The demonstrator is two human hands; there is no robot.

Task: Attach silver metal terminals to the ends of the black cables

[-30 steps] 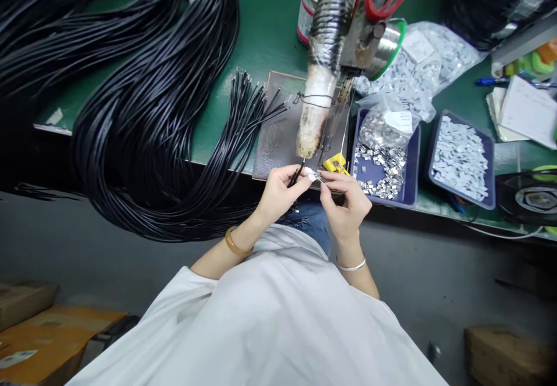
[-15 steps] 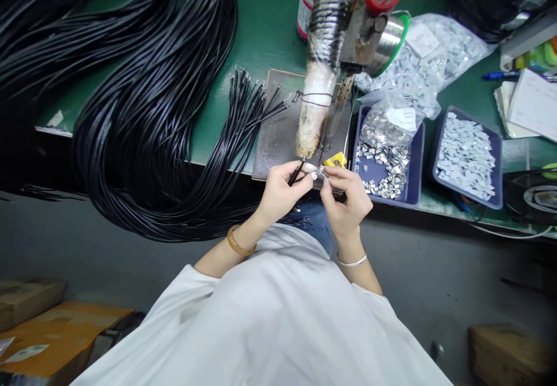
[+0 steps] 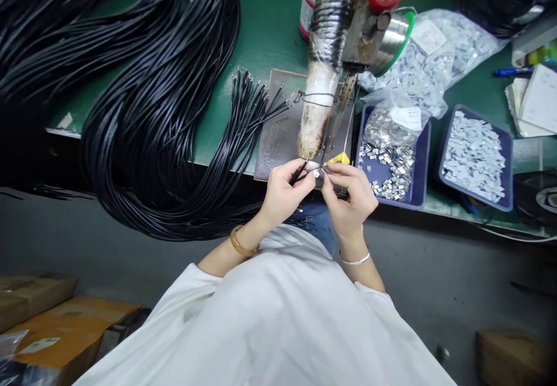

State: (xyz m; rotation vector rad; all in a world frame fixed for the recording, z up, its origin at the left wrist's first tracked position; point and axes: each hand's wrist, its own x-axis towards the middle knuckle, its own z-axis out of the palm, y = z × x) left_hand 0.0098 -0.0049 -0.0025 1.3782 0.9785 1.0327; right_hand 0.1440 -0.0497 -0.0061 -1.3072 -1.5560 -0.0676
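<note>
My left hand (image 3: 285, 191) is closed on a short length of black cable (image 3: 298, 172), whose stripped end points toward my other hand. Close beside it, my right hand (image 3: 350, 194) pinches something small and pale at the fingertips, too small to make out. Both sets of fingertips nearly meet at the front edge of a dark metal plate (image 3: 278, 136), just below the tip of a white wrapped nozzle (image 3: 314, 113). A yellow label (image 3: 339, 158) shows behind my right fingers.
Large black cable bundles (image 3: 143, 101) cover the left of the green table (image 3: 265, 14). At right stand a blue tray of metal clips (image 3: 420, 171) and a tray of pale pieces (image 3: 507, 142). A solder wire spool (image 3: 394, 40) sits behind, near filled plastic bags (image 3: 456, 49).
The whole view has shifted slightly, so things appear a little farther right. My right hand's fingers have moved a bit apart from my left fingertips; both hands keep their hold.
</note>
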